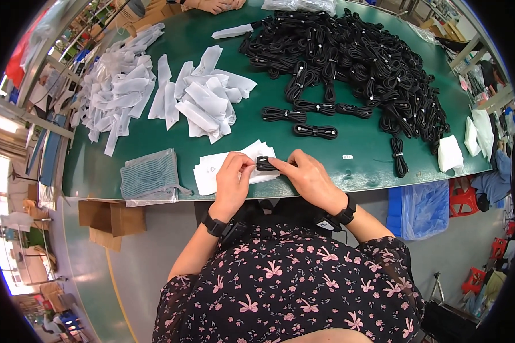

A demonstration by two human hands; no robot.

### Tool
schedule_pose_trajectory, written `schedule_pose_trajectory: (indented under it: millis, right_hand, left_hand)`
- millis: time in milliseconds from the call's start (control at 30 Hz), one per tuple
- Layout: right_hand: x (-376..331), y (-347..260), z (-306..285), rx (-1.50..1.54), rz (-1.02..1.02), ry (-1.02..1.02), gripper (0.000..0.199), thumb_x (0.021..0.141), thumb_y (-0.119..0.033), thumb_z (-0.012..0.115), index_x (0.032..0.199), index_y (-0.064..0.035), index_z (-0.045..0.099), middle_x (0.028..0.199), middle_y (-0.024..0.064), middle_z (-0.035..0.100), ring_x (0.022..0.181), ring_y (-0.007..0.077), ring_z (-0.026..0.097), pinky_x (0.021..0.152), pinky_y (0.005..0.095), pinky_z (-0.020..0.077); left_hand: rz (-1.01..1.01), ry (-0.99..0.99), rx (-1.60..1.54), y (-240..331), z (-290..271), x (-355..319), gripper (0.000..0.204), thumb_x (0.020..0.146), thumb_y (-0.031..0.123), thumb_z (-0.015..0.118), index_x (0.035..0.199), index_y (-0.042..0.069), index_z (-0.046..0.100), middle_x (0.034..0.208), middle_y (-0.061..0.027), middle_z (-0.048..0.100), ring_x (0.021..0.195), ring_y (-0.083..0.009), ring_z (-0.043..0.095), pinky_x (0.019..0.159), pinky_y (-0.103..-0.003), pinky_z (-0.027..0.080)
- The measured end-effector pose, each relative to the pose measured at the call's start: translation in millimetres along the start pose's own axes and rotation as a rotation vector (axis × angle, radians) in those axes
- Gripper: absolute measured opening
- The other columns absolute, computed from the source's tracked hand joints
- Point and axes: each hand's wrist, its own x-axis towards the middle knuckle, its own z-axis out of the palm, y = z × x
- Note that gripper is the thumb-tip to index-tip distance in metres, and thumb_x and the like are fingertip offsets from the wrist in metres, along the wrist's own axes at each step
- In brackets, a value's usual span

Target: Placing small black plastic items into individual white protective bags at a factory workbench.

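Head view: cable between left grip and right grip.

Bare left hand: fingers bent, thumb and forefinger tips drawn together | bare right hand: thumb stretched toward the left hand, fingers curled | hands close, apart | left forearm, right forearm: angled inward, elbows bent

Right of the flat stack of white sleeves, past the right hand, bare green tabletop gives passage up to a lone black coiled cable. Beyond the stack, a loose heap of translucent white pouches obstructs; leftward, a grey-green striped plastic bag.
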Motion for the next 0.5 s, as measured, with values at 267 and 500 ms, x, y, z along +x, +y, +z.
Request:
schedule_pose_trajectory:
  millis: [267, 500]
  right_hand:
    - [-6, 2, -6, 0.552, 0.480, -0.142, 0.031, 0.089, -0.007, 0.064, 0.120, -0.0096, 0.063, 0.089, 0.0112, 0.059, 0.068, 0.0255, 0.056, 0.063, 0.0362, 0.0490]
    - [-12, -12, 1, 0.703, 0.477, -0.084, 0.023, 0.091, -0.008, 0.064, 0.113, -0.0016, 0.059, 0.092, 0.0103, 0.062, 0.074, 0.0210, 0.059, 0.066, 0.0323, 0.0493]
  left_hand:
    - [0.220, -0.119, 0.034, 4, 0, 4, 0.009, 0.082, -0.006, 0.062, 0.088, -0.001, 0.059, 0.092, -0.0121, 0.058, 0.085, -0.0288, 0.057, 0.075, -0.036, 0.049]
    - [0.342, -0.074, 0.095, 14, -6, 9, 0.012, 0.080, -0.007, 0.063, 0.089, 0.001, 0.058, 0.096, -0.0106, 0.060, 0.089, -0.0294, 0.057, 0.079, -0.035, 0.047]
